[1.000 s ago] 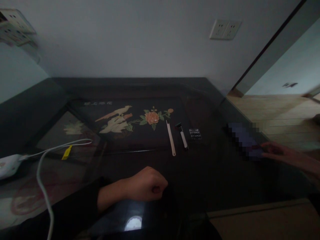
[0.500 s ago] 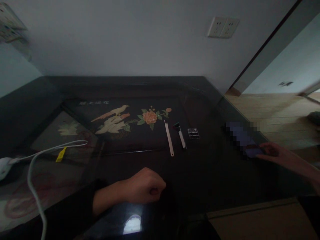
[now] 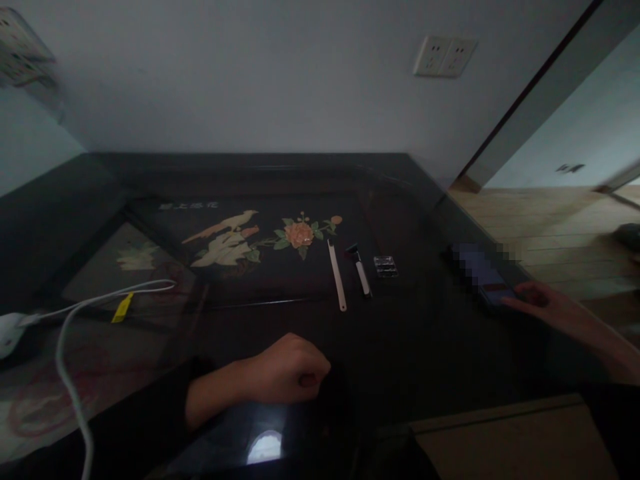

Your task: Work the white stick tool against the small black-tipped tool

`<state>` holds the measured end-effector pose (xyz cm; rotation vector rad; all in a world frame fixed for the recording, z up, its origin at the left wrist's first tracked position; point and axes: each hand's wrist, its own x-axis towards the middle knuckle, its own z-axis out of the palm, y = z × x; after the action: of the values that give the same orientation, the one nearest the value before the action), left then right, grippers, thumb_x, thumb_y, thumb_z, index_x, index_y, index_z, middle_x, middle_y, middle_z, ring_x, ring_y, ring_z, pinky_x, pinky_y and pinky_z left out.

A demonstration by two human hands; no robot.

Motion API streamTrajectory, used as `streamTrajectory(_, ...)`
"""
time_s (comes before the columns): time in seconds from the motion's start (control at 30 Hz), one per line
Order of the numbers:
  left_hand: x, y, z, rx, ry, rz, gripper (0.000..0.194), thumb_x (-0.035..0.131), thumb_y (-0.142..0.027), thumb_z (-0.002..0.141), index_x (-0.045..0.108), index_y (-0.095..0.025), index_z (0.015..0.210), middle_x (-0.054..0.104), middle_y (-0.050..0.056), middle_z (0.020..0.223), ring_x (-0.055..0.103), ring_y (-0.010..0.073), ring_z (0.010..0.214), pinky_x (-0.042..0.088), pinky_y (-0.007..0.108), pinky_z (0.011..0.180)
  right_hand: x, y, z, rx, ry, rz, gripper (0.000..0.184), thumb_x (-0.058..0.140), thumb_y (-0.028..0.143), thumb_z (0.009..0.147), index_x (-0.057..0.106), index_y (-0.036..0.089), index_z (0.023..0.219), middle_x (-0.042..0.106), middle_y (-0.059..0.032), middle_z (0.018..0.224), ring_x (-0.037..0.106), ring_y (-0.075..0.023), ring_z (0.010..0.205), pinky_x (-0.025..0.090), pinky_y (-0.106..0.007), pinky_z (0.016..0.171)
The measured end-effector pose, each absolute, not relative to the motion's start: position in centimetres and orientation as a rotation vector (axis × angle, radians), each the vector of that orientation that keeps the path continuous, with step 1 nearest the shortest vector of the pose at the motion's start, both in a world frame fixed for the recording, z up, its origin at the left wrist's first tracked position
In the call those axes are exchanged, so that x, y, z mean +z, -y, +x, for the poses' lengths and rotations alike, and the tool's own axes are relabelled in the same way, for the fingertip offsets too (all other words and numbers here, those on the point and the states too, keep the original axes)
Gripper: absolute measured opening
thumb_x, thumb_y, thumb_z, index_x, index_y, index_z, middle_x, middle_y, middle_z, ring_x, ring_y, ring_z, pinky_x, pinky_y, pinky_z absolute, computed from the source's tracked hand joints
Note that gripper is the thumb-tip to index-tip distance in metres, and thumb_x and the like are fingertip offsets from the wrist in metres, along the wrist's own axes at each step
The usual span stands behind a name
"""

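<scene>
Phone, screen up and part pixelated, right of the razor, along the side edge of the counter. Right hand at the phone's near end, thumb and forefinger partly open and touching it; can't tell if it's gripped or if that end is lifted. Left hand closed in a fist, nearer the viewer than the razor and left of it; can't see inside the fist. Toothbrush, thin, pale handle, just left of the razor, roughly parallel, not touching. Clear cartridge case just right of the razor, apart from it. Inlaid flower and bird left of the razor and a bit farther back. White cable with yellow tag well left of the razor. Double wall socket beyond the razor, above counter level. Dim light.
</scene>
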<state>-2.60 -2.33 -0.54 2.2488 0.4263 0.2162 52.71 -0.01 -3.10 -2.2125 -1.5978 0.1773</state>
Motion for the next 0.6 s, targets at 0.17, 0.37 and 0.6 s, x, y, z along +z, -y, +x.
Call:
streamTrajectory(0.17, -0.5, 2.4, -2.6, 0.207, -0.441, 2.266, 0.031, 0.049, 0.002, 0.065, 0.028, -0.021, 0.061, 0.035, -0.006, 0.057, 0.036, 0.0107, 0.055, 0.027, 0.025, 0.053, -2.9, 0.6, 51.7, 0.202, 1.535, -2.161, 0.047, 0.053, 0.063, 0.069, 0.063, 0.021, 0.087, 0.07, -0.0089, 0.08, 0.067, -0.0277, 0.074, 0.054, -0.04, 0.067)
streamTrajectory(0.37, -0.6, 2.4, -2.6, 0.214, -0.436, 2.26, 0.03, 0.049, 0.001, 0.065, 0.028, -0.021, 0.06, 0.035, -0.005, 0.057, 0.037, 0.0109, 0.055, 0.027, 0.025, 0.053, -3.6, 1.4, 48.5, -0.146, 1.609, -2.007, 0.046, 0.041, 0.053, 0.083, 0.065, 0.021, 0.107, 0.062, -0.0126, 0.11, 0.055, -0.0315, 0.111, 0.042, -0.046, 0.098)
streamTrajectory(0.6, -0.7, 2.4, -2.6, 0.214, -0.437, 2.266, 0.031, 0.048, 0.001, 0.064, 0.027, -0.021, 0.061, 0.035, -0.005, 0.057, 0.036, 0.0113, 0.055, 0.028, 0.026, 0.053, -3.7, 0.8, 47.9, -0.202, 1.778, -1.957, 0.045, 0.036, 0.045, 0.088, 0.067, 0.021, 0.109, 0.055, -0.0141, 0.127, 0.05, -0.0321, 0.123, 0.029, -0.051, 0.109)
